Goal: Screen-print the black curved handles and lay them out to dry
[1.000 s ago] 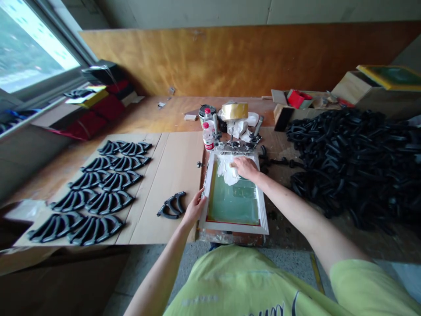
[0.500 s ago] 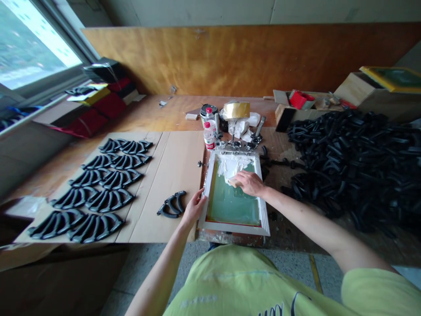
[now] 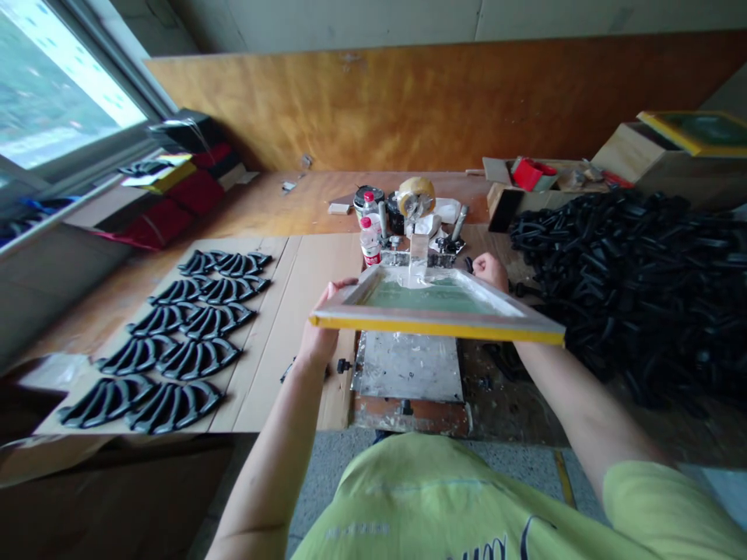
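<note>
The framed green screen [image 3: 437, 320] is tilted up, its near edge raised above a grey metal plate [image 3: 408, 365]. My left hand [image 3: 325, 327] grips the frame's left near corner. Beyond the frame's right side is my right hand [image 3: 490, 270], its fingers curled by a small black part at the edge of the black heap; what they hold, if anything, is too small to name. A squeegee [image 3: 418, 255] stands upright at the far end of the screen, with white ink around its foot.
Rows of black curved parts [image 3: 198, 346] lie on cardboard [image 3: 297, 272] at the left. A large heap of black parts [image 3: 630, 295] fills the right. Bottles [image 3: 370, 243], a tape roll [image 3: 417, 196] and metal posts stand behind the screen.
The screen's near edge has swung up, baring the plate. My left hand rose with it. My right hand let go of the squeegee and moved right, towards the black parts.
</note>
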Demonstrator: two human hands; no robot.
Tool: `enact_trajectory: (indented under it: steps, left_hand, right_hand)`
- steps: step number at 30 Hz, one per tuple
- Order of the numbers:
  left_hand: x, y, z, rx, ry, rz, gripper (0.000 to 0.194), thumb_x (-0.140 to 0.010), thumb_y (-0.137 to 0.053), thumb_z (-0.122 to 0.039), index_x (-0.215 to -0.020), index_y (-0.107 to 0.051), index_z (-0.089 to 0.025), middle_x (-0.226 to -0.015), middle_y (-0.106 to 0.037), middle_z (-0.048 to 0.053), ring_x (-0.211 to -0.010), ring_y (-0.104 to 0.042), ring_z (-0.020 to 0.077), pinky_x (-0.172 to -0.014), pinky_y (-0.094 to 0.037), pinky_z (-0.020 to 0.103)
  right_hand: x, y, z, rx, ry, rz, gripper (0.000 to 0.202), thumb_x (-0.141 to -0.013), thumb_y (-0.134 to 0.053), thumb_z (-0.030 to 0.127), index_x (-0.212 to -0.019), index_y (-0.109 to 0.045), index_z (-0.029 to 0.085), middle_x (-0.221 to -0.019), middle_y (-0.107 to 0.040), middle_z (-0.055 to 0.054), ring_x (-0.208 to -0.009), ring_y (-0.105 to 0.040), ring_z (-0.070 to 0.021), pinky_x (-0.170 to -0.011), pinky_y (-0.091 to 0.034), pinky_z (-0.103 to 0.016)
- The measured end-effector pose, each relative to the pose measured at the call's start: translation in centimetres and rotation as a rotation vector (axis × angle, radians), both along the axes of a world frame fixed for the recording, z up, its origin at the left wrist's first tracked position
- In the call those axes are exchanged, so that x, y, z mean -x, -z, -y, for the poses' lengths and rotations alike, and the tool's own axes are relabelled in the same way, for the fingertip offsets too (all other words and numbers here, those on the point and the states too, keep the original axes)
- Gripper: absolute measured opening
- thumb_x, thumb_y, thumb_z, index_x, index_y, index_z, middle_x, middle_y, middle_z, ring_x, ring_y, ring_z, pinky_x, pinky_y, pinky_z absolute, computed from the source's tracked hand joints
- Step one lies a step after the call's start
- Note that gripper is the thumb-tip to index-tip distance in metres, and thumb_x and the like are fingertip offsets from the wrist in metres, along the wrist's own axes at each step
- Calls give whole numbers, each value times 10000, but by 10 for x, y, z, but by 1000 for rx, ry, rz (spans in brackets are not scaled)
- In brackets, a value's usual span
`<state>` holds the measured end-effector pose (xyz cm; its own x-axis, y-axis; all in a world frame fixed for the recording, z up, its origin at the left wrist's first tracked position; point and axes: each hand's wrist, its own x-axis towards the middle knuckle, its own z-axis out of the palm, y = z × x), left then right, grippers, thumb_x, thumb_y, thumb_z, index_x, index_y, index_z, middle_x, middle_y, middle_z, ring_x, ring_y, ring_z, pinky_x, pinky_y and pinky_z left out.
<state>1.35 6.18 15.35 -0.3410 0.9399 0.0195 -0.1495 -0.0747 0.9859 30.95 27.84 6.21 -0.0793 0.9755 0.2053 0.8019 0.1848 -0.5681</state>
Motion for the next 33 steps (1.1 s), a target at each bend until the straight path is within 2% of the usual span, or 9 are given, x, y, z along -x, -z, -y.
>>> enact_trajectory:
  steps: [3, 6, 12, 16, 18, 21, 25, 29, 33]
  left_hand:
    - [-5, -18, -28, -36, 12, 49, 532, -823, -536, -636, -1092, -616, -185, -1061, -683, 96, -1026, -642, 223, -768, -548, 314]
    - [-18, -12, -32, -3, -79, 123, 546, -853, -476, -651, -1152, -564, -202, -1022, -698, 89, -977, -664, 205, -751, -555, 318]
    - [-65, 68, 24, 522, 187, 356, 546, -833, -574, -600, -1162, -561, -165, -1041, -709, 135, -827, -699, 219, -616, -557, 307]
    - [-47, 114, 71, 624, -22, 381, 381, -887, -521, -512, -860, -609, -143, -791, -701, 90, -675, -685, 174, -556, -517, 250]
    - [-14, 134, 98, 655, -233, 268, 378, -918, -447, -485, -838, -608, -152, -792, -706, 85, -636, -672, 159, -552, -510, 247]
    - [43, 162, 139, 731, -551, 130, 357, -958, -322, -412, -869, -581, -184, -774, -696, 64, -655, -672, 162, -612, -532, 269]
    - [85, 190, 166, 943, -538, 38, 397, -941, -291, -392, -760, -563, -167, -672, -654, 101, -564, -624, 189, -572, -526, 312]
    - [102, 194, 160, 1045, -421, -99, 462, -897, -376, -493, -646, -568, -157, -566, -608, 113, -484, -572, 201, -481, -478, 311]
    - [117, 173, 141, 1180, -235, -392, 452, -816, -492, -548, -574, -543, -169, -401, -507, 59, -355, -472, 170, -377, -368, 252]
  right_hand:
    - [-3, 31, 35, 95, -276, 44, 265, -860, -598, 297, -1091, -645, 175, -898, -696, -65, -808, -623, -201, -765, -479, -318]
    - [18, 43, 70, 27, -558, 163, 330, -807, -703, 277, -1125, -637, 217, -1025, -672, -66, -954, -604, -207, -858, -455, -335]
    - [75, 14, 148, -125, -572, 206, 126, -896, -606, 286, -950, -677, 196, -935, -634, -86, -961, -562, -228, -878, -439, -349]
    - [74, 8, 181, -57, -915, 93, 151, -921, -570, 253, -1033, -670, 238, -963, -666, -42, -940, -594, -176, -833, -452, -279]
    - [39, 14, 170, 23, -719, 91, 169, -901, -591, 213, -1056, -654, 236, -1021, -678, -37, -926, -614, -163, -810, -453, -269]
    - [-43, 34, 144, 145, -225, 254, 171, -820, -666, 185, -986, -630, 208, -992, -684, -60, -881, -629, -191, -751, -450, -290]
    - [-119, 76, 146, 371, -134, 475, 158, -753, -715, 210, -865, -604, 217, -880, -689, -57, -821, -644, -222, -676, -446, -302]
    - [-122, 105, 167, 273, -69, 499, 204, -774, -627, 138, -954, -624, 232, -925, -698, -105, -913, -641, -267, -738, -475, -352]
    - [-81, 93, 147, 84, -124, 200, 321, -850, -512, 174, -1158, -598, 207, -1052, -686, -112, -983, -630, -254, -873, -491, -387]
